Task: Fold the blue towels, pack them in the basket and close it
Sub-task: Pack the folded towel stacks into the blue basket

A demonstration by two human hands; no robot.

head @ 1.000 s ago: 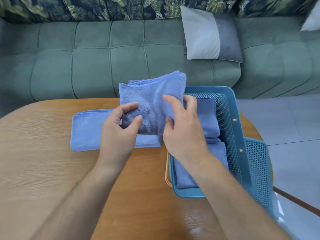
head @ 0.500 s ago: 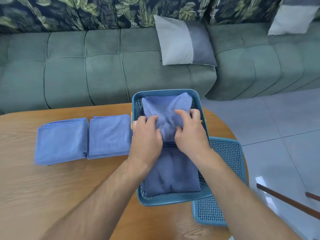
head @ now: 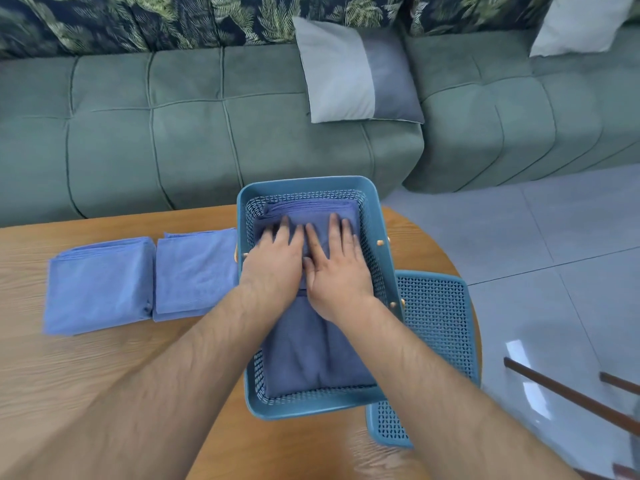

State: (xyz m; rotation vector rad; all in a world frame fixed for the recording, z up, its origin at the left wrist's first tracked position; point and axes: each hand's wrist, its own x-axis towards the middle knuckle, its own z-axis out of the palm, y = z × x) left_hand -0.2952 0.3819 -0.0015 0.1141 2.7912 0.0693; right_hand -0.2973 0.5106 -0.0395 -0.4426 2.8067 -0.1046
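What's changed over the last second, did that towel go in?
The towel both hands held up above the table went down into the far end of the basket. The left hand and right hand let go and now press flat on it. The two folded towels on the table, the near towel in the basket and the lid beside it stayed put.

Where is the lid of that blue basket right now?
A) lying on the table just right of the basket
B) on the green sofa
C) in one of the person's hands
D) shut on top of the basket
A: the perforated lid lies flat on the table at the right side of the basket, which stands open with the towels showing inside.
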